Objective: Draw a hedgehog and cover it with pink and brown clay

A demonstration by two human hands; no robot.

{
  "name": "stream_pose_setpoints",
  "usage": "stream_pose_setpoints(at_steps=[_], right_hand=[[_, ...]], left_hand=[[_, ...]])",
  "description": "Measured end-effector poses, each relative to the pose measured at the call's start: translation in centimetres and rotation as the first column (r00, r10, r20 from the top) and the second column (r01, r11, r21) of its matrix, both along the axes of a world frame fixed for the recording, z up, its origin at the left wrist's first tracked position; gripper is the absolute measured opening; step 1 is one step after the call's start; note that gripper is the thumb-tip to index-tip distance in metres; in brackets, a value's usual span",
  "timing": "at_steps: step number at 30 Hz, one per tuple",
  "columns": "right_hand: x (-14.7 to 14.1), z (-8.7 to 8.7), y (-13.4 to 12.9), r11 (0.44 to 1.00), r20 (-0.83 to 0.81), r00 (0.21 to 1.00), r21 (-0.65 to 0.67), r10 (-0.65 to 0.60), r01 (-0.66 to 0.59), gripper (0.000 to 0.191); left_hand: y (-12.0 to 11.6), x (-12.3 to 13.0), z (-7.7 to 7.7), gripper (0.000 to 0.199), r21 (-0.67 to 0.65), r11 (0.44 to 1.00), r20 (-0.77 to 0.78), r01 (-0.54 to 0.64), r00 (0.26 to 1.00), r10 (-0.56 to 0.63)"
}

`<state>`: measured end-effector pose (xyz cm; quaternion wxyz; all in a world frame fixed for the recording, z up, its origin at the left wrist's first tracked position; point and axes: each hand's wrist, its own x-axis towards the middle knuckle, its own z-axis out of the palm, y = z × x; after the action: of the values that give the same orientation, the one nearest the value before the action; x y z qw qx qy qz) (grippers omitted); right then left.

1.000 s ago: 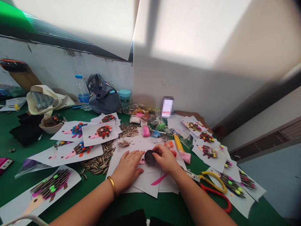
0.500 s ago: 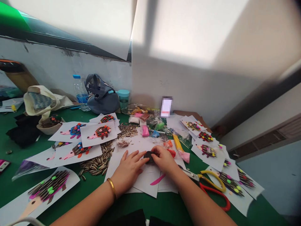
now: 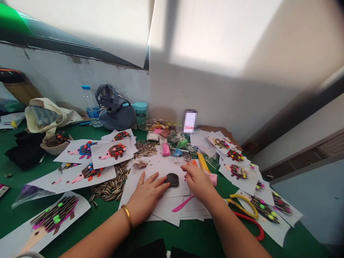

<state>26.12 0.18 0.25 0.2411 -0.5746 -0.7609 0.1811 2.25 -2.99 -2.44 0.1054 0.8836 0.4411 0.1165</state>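
A flattened, rounded piece of dark brown clay (image 3: 172, 180) lies on white paper (image 3: 177, 192) in front of me. My left hand (image 3: 152, 190) rests on the paper with its fingers spread, the fingertips at the clay's left edge. A gold bangle (image 3: 127, 215) circles that wrist. Just right of the clay, apart from it, is my right hand (image 3: 198, 181); its index finger reaches forward, the other fingers are bent, and nothing shows in it. Below the clay a pink plastic knife (image 3: 182, 204) lies on the sheets.
Sunflower seeds (image 3: 111, 186) lie left of the paper. Finished hedgehog pictures (image 3: 109, 150) cover both sides. Scissors (image 3: 245, 208) with yellow and red handles lie at right. Bagged coloured clay (image 3: 166, 149), a phone (image 3: 190, 122), a cup (image 3: 141, 113) and a blue-grey bag (image 3: 116, 111) stand farther back.
My right hand has let go of the dark clay and moved to the right. The clay now lies flat and uncovered on the paper, while my left hand has hardly moved.
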Motion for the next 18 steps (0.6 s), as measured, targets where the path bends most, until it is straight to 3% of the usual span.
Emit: stream_pose_setpoints(at_steps=[6, 10, 18], right_hand=[[0.6, -0.4, -2.2, 0.968, 0.149, 0.964, 0.09, 0.219, -0.234, 0.038], [-0.2, -1.1, -2.8, 0.981, 0.221, 0.964, 0.093, 0.147, -0.171, 0.04], [-1.4, -1.4, -1.0, 0.989, 0.314, 0.949, 0.129, 0.034, -0.079, 0.045]], left_hand=[[0.0, 0.0, 0.0, 0.042, 0.009, 1.0, 0.0, 0.001, 1.0, -0.001], [0.0, 0.1, 0.1, 0.041, -0.006, 1.0, -0.005, -0.003, 1.0, 0.003], [0.1, 0.0, -0.3, 0.04, 0.021, 1.0, 0.015, -0.006, 1.0, 0.006]])
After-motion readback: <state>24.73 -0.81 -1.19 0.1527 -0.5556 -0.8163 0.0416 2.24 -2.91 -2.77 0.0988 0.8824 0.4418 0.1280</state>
